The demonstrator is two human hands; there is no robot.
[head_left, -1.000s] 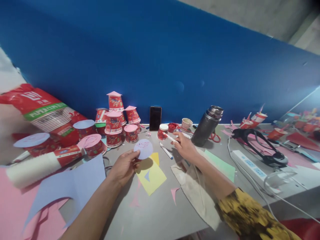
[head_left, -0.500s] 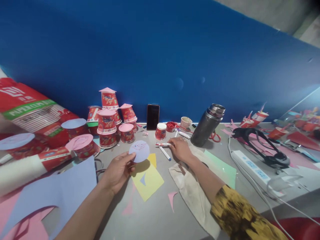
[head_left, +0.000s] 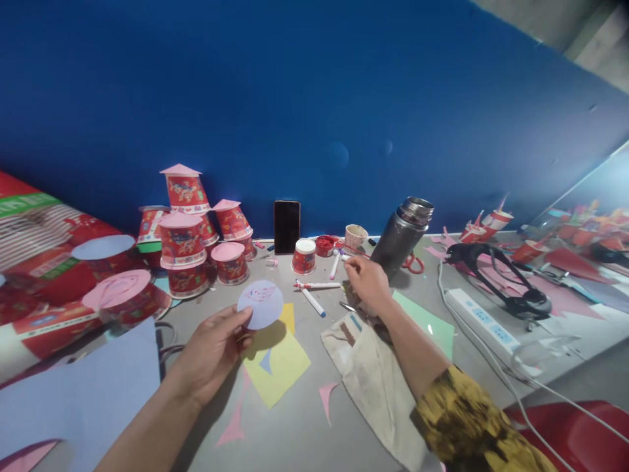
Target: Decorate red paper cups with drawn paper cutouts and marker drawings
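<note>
My left hand [head_left: 216, 351] pinches a lavender paper circle [head_left: 260, 304] by its edge, thumb on top, above a yellow paper sheet [head_left: 281, 373]. Pink and purple scribbled lines mark the circle. My right hand [head_left: 367, 283] is beside the dark thermos [head_left: 403, 233], its fingers curled together low over the table; what they grip, if anything, is hidden. Left of it lie a red marker [head_left: 319, 286], a blue-capped marker [head_left: 313, 303] and a purple-tipped marker [head_left: 335, 265]. A metal tip [head_left: 347, 307] shows below the hand, beside a cloth pouch [head_left: 373, 387].
Stacked red paper cups [head_left: 181, 246] with pink paper tops stand at left. A phone [head_left: 287, 227] leans on the blue wall. One upturned cup [head_left: 304, 257] stands mid-table. At right are a green sheet [head_left: 427, 324], a power strip [head_left: 484, 321] and a black headset [head_left: 496, 275].
My right hand has left the red marker, which stays on the table, and moved right toward the thermos. My left hand still holds the paper circle. The view has shifted to the right.
</note>
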